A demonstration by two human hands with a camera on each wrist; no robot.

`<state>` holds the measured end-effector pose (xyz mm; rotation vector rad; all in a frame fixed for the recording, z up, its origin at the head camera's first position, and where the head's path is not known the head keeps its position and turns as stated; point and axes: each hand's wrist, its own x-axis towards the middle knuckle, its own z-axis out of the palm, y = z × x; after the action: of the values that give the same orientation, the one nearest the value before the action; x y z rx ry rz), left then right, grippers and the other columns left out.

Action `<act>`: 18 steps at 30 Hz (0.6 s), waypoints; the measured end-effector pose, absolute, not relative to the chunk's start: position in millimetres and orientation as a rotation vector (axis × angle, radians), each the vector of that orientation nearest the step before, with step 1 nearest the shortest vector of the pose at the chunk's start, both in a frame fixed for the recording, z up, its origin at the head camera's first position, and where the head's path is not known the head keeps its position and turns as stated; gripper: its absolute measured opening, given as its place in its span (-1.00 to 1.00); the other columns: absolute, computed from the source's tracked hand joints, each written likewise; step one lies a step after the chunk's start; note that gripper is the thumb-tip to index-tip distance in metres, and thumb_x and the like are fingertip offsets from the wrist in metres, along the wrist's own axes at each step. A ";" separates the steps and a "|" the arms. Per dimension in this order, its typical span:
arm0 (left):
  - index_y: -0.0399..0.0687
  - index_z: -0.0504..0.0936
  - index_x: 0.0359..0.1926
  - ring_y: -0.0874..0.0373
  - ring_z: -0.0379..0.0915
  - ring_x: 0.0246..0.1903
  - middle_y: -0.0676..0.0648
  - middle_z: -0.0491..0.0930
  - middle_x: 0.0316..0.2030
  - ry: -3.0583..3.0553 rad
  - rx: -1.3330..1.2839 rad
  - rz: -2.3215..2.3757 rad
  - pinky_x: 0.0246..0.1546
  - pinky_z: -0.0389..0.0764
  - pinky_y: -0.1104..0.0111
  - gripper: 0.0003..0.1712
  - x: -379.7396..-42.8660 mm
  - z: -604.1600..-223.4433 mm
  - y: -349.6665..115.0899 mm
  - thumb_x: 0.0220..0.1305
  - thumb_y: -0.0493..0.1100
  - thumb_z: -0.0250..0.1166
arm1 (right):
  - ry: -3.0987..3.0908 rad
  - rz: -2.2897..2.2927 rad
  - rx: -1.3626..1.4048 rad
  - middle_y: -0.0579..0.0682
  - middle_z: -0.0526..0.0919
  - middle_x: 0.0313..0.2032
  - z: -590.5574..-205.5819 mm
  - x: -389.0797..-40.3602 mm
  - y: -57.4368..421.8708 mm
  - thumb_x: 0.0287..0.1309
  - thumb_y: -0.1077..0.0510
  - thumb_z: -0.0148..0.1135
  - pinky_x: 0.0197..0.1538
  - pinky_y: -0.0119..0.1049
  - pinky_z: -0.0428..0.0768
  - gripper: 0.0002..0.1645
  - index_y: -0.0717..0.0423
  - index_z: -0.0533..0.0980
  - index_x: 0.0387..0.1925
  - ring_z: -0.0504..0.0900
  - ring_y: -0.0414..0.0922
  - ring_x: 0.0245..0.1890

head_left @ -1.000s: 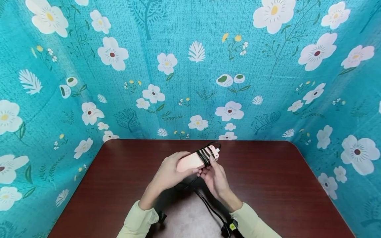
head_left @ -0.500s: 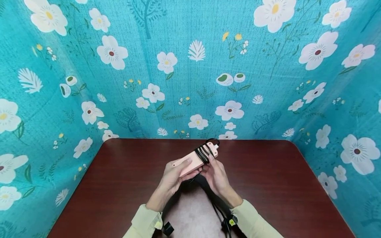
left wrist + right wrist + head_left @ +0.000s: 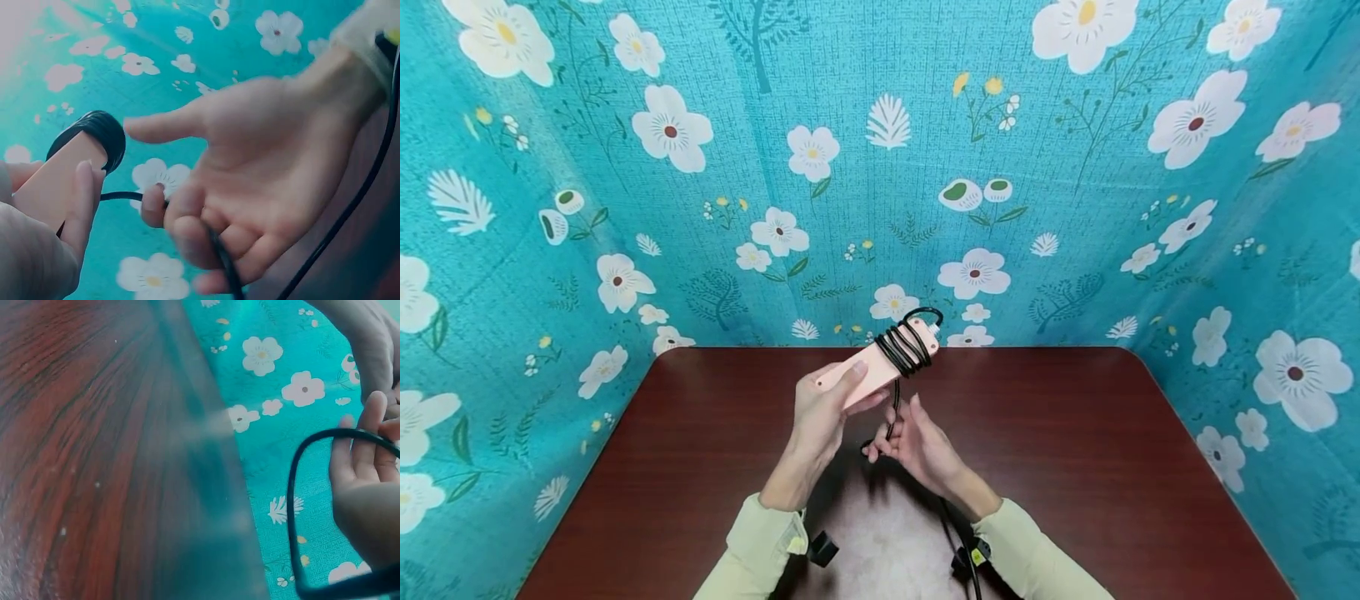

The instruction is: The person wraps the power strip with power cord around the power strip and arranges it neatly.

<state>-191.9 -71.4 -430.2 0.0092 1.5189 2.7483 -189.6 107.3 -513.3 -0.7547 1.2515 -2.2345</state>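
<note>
My left hand [image 3: 817, 417] holds a pink power strip [image 3: 874, 368], thumb across its face and fingers beneath. The strip is tilted up to the right above the table, with small screws at its corners. Several turns of black cord [image 3: 904, 350] wrap its far end, and a loop arches from the tip. From the coil a length of cord drops to my right hand [image 3: 927, 450], below and right of the strip. In the left wrist view the right hand's fingers [image 3: 187, 206] curl about the cord, thumb spread away. A cord loop [image 3: 292, 506] bows out in the right wrist view.
The dark red-brown table [image 3: 1075, 450] lies beneath both hands. Blue flowered cloth [image 3: 880, 208] rises behind it and on both sides. Small black wrist cameras hang at both cuffs, and a black cable [image 3: 955, 525] runs down beside the right sleeve.
The left hand has lifted the power strip up and left, its thumb now across the face. The right hand has come off the strip and moved down, with the cord among its fingers.
</note>
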 end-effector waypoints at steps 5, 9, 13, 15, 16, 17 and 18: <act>-0.54 0.59 0.09 0.04 0.83 -0.26 -0.16 0.80 -0.20 1.687 0.050 2.780 -0.22 0.79 0.02 -0.61 -195.9 -418.1 -81.4 0.36 -0.33 0.39 | 1.540 -2.179 -0.672 -0.04 0.40 -0.50 -514.4 -185.8 103.1 0.70 -0.12 -0.26 0.26 -0.25 0.58 -0.51 0.20 0.31 -0.21 0.69 -0.15 -0.30; -0.52 0.61 0.07 0.03 0.82 -0.27 -0.20 0.77 -0.17 1.816 0.057 2.765 -0.22 0.77 -0.07 -0.59 -199.4 -420.4 -87.6 0.30 -0.31 0.45 | 1.674 -2.137 -0.629 -0.07 0.33 -0.55 -516.1 -184.8 104.9 0.69 -0.05 -0.17 0.15 -0.22 0.62 -0.51 0.34 0.26 -0.21 0.63 -0.14 -0.38; -0.53 0.62 0.04 0.05 0.82 -0.32 -0.21 0.75 -0.20 1.882 0.033 2.756 -0.25 0.77 -0.09 -0.59 -202.5 -426.7 -90.6 0.26 -0.33 0.49 | 1.763 -2.091 -0.635 -0.11 0.23 -0.60 -517.0 -183.8 107.5 0.70 -0.02 -0.19 0.07 -0.20 0.68 -0.49 0.40 0.23 -0.23 0.44 -0.16 -0.57; -0.54 0.62 0.03 0.05 0.82 -0.34 -0.20 0.75 -0.22 1.897 0.032 2.754 -0.26 0.77 -0.08 -0.59 -203.6 -429.7 -92.1 0.25 -0.34 0.49 | 1.809 -2.071 -0.628 -0.15 0.19 -0.61 -516.4 -182.9 109.0 0.70 -0.01 -0.20 -0.02 -0.22 0.69 -0.49 0.40 0.24 -0.25 0.33 -0.21 -0.64; -0.54 0.63 0.03 0.05 0.82 -0.34 -0.20 0.75 -0.23 1.905 0.030 2.750 -0.27 0.77 -0.07 -0.59 -204.3 -431.2 -92.6 0.24 -0.34 0.50 | 1.832 -2.062 -0.618 -0.16 0.18 -0.62 -515.9 -182.3 109.7 0.70 -0.01 -0.20 -0.10 -0.26 0.67 -0.49 0.39 0.25 -0.26 0.28 -0.23 -0.65; -0.53 0.63 0.03 0.05 0.82 -0.34 -0.20 0.75 -0.23 1.907 0.027 2.748 -0.27 0.77 -0.08 -0.59 -205.2 -433.0 -93.2 0.24 -0.34 0.50 | 1.847 -2.058 -0.615 -0.17 0.16 -0.62 -515.1 -181.8 110.2 0.70 -0.01 -0.20 -0.19 -0.30 0.63 -0.49 0.39 0.25 -0.27 0.23 -0.25 -0.66; -0.52 0.63 0.02 0.05 0.82 -0.35 -0.20 0.75 -0.23 1.914 0.022 2.744 -0.28 0.77 -0.07 -0.60 -206.0 -434.7 -93.6 0.24 -0.34 0.50 | 1.852 -2.060 -0.602 -0.18 0.16 -0.61 -514.5 -181.2 110.7 0.70 -0.01 -0.20 -0.27 -0.33 0.57 -0.49 0.39 0.26 -0.27 0.20 -0.27 -0.66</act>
<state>-206.0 -93.6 -434.7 0.0224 1.9142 2.7438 -181.2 110.7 -514.5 -0.6022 1.8516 -2.0598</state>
